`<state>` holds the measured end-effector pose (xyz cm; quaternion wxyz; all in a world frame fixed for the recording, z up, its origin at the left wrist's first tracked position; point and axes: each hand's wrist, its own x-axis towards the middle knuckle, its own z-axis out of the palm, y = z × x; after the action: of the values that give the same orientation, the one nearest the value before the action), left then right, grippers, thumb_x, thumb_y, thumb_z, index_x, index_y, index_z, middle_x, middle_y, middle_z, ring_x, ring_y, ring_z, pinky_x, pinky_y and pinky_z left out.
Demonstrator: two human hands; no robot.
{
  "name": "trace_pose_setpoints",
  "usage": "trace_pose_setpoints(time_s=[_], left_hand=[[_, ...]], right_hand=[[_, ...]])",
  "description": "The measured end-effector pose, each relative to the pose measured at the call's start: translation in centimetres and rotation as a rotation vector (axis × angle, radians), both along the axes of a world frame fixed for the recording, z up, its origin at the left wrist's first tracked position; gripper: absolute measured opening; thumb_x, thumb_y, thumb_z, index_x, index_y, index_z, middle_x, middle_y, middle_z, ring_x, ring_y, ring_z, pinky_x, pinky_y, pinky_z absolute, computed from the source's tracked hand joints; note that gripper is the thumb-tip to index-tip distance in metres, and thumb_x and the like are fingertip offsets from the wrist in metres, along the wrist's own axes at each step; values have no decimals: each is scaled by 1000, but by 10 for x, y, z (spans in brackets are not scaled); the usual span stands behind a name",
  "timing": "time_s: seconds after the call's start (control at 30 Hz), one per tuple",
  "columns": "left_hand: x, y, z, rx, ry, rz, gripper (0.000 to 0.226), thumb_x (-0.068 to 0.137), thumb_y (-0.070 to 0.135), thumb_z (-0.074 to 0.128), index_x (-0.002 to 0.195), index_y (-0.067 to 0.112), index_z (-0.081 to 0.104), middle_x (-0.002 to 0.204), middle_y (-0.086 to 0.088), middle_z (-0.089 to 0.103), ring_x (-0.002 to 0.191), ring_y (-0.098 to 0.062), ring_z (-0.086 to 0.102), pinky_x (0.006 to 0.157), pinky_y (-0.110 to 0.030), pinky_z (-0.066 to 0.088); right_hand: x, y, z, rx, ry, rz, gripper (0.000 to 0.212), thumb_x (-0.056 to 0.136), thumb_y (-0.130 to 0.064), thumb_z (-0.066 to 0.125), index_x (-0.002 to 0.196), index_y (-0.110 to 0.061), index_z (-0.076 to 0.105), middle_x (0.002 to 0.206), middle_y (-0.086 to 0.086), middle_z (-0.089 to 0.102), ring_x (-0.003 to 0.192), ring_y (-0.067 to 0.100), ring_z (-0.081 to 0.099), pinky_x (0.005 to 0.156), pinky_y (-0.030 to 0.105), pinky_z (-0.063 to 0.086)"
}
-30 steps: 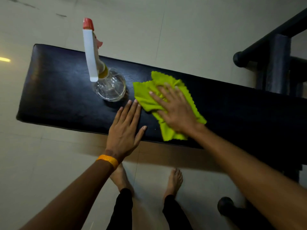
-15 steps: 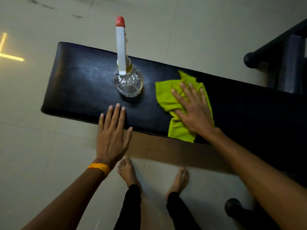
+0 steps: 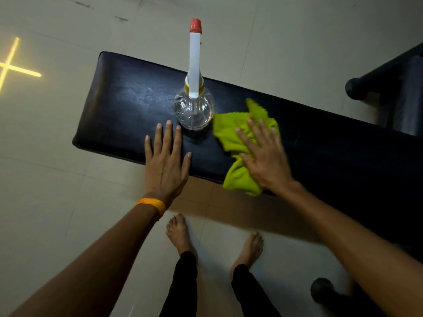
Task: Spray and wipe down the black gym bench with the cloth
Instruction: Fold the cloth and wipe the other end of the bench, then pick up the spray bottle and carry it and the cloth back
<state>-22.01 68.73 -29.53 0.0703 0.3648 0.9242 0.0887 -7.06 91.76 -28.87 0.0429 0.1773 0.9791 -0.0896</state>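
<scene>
The black gym bench runs from the upper left to the right edge of the view. A clear spray bottle with a white trigger head and red cap stands upright on it. My right hand lies flat on a bright green cloth, pressing it onto the bench just right of the bottle; part of the cloth hangs over the near edge. My left hand, with an orange wristband, rests flat on the bench's near edge, fingers spread, just in front of the bottle and holding nothing.
Pale tiled floor surrounds the bench. My bare feet stand close to its near side. Dark metal frame bars rise at the upper right, and a black rounded foot sits on the floor at the lower right.
My right hand has slid the cloth leftward along the bench until it nearly touches the bottle. My left hand has stayed flat on the near edge. The view has shifted left along the bench.
</scene>
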Motion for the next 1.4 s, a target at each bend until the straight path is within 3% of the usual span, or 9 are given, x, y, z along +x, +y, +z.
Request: trace_pose_setpoints(time_s=[0.2, 0.3, 0.43, 0.63, 0.73, 0.87, 1.03, 1.3, 1.4], left_hand=[[7, -3, -5, -32, 17, 7, 65, 104, 40, 26, 160, 8, 18, 168, -18, 15, 156, -36, 10, 124, -60, 12], [11, 1, -3, -36, -9, 36, 65, 104, 39, 25, 160, 7, 19, 168, -18, 14, 156, -36, 10, 124, -60, 12], [15, 4, 0, -45, -38, 56, 64, 103, 38, 23, 160, 8, 18, 168, -17, 13, 156, -36, 9, 124, -60, 12], [30, 8, 12, -64, -101, 70, 67, 101, 41, 22, 158, 6, 23, 166, -22, 17, 154, -40, 13, 122, -62, 16], [41, 6, 20, -93, -126, 26, 68, 100, 44, 23, 156, 5, 29, 164, -25, 21, 152, -44, 18, 119, -65, 20], [63, 5, 35, -87, -180, -1, 67, 99, 43, 26, 151, 4, 40, 159, -25, 34, 149, -43, 30, 115, -65, 28], [66, 11, 67, 153, -272, 64, 62, 97, 37, 37, 147, 1, 43, 152, -20, 47, 143, -37, 42, 115, -55, 37], [3, 39, 124, 477, -348, 339, 75, 94, 26, 66, 156, 6, 28, 158, -16, 38, 147, -29, 34, 122, -40, 25], [-22, 58, 131, 560, -433, 389, 82, 91, 30, 72, 157, 11, 28, 155, -10, 43, 144, -26, 41, 120, -42, 33]], right_hand=[[9, -51, -3, 43, 71, -701, 60, 99, -55, 32, 154, -30, 37, 166, 7, 25, 153, 35, 20, 123, 58, 16], [4, -92, -2, -5, 39, -280, 58, 100, -56, 33, 155, -34, 34, 166, 4, 24, 154, 34, 17, 124, 56, 11], [15, -37, -3, 8, 37, 245, 58, 98, -49, 42, 154, -31, 37, 164, 8, 29, 151, 35, 26, 122, 55, 19], [67, -20, -2, -134, 172, -261, 54, 94, -27, 44, 147, -20, 49, 160, 7, 38, 149, 31, 31, 123, 48, 21], [65, -36, 6, -142, 233, -446, 46, 91, -25, 46, 132, -13, 64, 143, 9, 58, 129, 29, 48, 105, 43, 39], [55, -32, 31, -227, 256, -518, 36, 93, -25, 51, 120, -9, 67, 112, 11, 65, 98, 35, 58, 83, 43, 51], [45, -12, 61, -467, 345, -709, 29, 91, -7, 62, 118, -9, 68, 106, 15, 66, 96, 33, 64, 82, 31, 42], [23, 7, 109, -621, 514, -835, 21, 92, -15, 66, 113, -16, 68, 107, 2, 72, 97, 19, 65, 83, 25, 46], [12, 9, 121, -654, 515, -819, 20, 91, -16, 66, 111, -18, 68, 98, -5, 70, 91, 14, 64, 79, 20, 45]])
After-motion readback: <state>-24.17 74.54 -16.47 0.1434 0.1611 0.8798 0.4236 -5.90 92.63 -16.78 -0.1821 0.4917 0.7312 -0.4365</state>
